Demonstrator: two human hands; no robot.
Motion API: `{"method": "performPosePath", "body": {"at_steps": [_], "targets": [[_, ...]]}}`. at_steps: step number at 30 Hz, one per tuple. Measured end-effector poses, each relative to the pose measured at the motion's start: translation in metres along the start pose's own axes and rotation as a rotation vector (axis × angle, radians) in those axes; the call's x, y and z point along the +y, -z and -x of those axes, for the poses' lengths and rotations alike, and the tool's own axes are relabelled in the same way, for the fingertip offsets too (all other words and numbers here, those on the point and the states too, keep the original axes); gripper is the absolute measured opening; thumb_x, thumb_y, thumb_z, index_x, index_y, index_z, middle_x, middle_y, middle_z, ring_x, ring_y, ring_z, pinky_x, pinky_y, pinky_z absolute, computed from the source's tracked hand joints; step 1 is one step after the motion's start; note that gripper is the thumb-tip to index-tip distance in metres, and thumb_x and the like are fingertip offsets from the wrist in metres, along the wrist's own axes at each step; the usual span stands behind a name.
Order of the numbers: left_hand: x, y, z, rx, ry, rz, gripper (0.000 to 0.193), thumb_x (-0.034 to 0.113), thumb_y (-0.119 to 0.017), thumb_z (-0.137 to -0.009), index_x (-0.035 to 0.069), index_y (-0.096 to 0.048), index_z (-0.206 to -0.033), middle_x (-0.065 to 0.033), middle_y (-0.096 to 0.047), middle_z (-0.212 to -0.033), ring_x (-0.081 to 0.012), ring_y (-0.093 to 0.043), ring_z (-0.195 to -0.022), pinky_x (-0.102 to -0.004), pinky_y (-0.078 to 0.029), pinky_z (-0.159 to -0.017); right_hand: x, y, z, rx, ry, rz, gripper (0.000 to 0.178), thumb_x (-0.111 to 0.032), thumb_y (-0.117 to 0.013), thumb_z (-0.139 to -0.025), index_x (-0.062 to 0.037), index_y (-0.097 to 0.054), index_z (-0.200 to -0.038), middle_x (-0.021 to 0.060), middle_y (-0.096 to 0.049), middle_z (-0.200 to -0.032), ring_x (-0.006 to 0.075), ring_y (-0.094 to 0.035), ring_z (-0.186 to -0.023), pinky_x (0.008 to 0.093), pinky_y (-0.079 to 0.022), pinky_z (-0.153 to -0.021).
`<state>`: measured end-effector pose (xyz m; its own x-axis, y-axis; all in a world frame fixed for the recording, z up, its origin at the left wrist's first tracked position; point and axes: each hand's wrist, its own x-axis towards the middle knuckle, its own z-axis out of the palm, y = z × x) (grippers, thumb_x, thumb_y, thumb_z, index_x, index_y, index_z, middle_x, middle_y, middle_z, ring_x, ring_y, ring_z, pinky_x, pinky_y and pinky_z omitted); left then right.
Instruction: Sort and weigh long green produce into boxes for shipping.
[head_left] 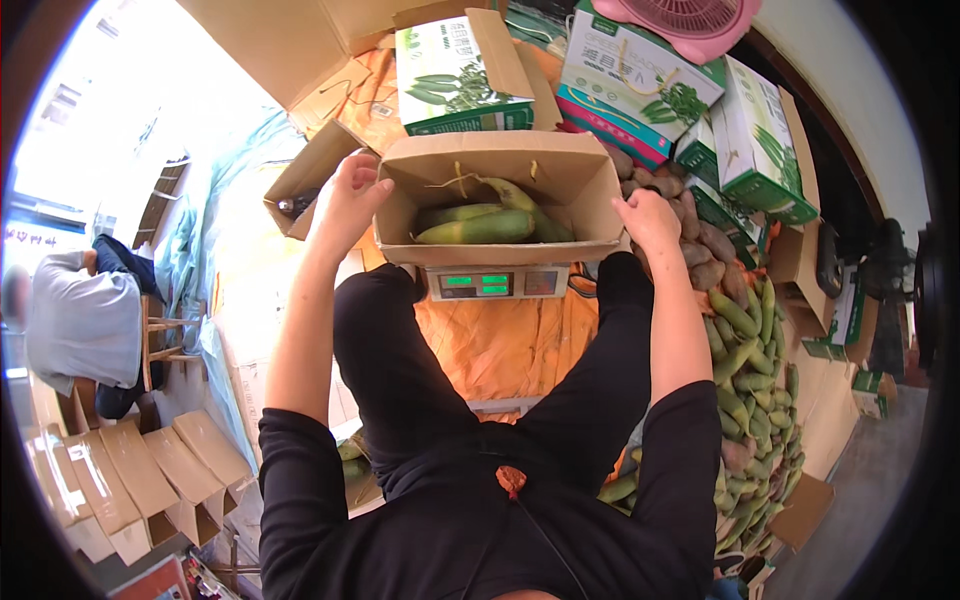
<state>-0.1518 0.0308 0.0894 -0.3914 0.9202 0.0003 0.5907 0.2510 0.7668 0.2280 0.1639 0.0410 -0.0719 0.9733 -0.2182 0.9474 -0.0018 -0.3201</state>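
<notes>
In front of me an uncovered cardboard box [500, 145] sits on a digital scale [535, 283] with a lit green display. Several long green radishes [475, 230] lie inside it, and short yellow cords [461, 178] hang at its far wall. At the box's left edge is my left hand [352, 195], fingers curled with the thumb against the cardboard. My right hand [648, 217] pinches the right edge near the front corner. The scale stands between my knees, its platform hidden under the box.
Piled green radishes [760, 400] and brownish-red tubers [705, 255] lie on my right. Printed cartons [465, 85] and a pink fan [690, 20] stand beyond. Several brown boxes [130, 470] line the lower left; a seated person [85, 320] is at far left. Orange sheeting [480, 345] covers the floor.
</notes>
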Motion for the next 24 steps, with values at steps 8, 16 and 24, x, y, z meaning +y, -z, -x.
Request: {"method": "performPosePath", "body": {"at_steps": [8, 16, 24], "targets": [[-0.051, -0.013, -0.007, -0.187, 0.203, -0.561, 0.049, 0.049, -0.066, -0.079, 0.001, -0.067, -0.08, -0.0191, -0.067, -0.086, -0.0329, -0.065, -0.085, -0.0424, -0.05, -0.077, -0.002, -0.024, 0.005, -0.036, 0.043, -0.025, 0.04, -0.039, -0.057, -0.083, -0.0029, -0.067, -0.095, 0.0203, -0.065, -0.096, 0.0375, -0.061, -0.096, 0.0484, -0.047, -0.082], [-0.085, -0.035, -0.031, -0.208, 0.318, -0.655, 0.041, 0.042, -0.061, -0.085, 0.006, -0.069, -0.102, -0.017, -0.067, -0.103, -0.0316, -0.064, -0.099, -0.0415, -0.05, -0.087, 0.017, -0.035, -0.005, -0.034, 0.188, -0.128, 0.037, -0.035, -0.058, -0.082, -0.0007, -0.066, -0.09, 0.0236, -0.063, -0.089, 0.0395, -0.06, -0.091, 0.0467, -0.046, -0.078], [-0.064, -0.024, -0.039, -0.241, 0.189, -0.466, 0.036, 0.037, -0.061, -0.082, 0.002, -0.07, -0.087, -0.0224, -0.066, -0.094, -0.0365, -0.064, -0.091, -0.0444, -0.05, -0.082, 0.036, -0.045, -0.014, -0.016, 0.187, -0.235, 0.033, -0.03, -0.059, -0.081, -0.0014, -0.066, -0.095, 0.0228, -0.065, -0.089, 0.0387, -0.062, -0.088, 0.0448, -0.046, -0.076]]}}
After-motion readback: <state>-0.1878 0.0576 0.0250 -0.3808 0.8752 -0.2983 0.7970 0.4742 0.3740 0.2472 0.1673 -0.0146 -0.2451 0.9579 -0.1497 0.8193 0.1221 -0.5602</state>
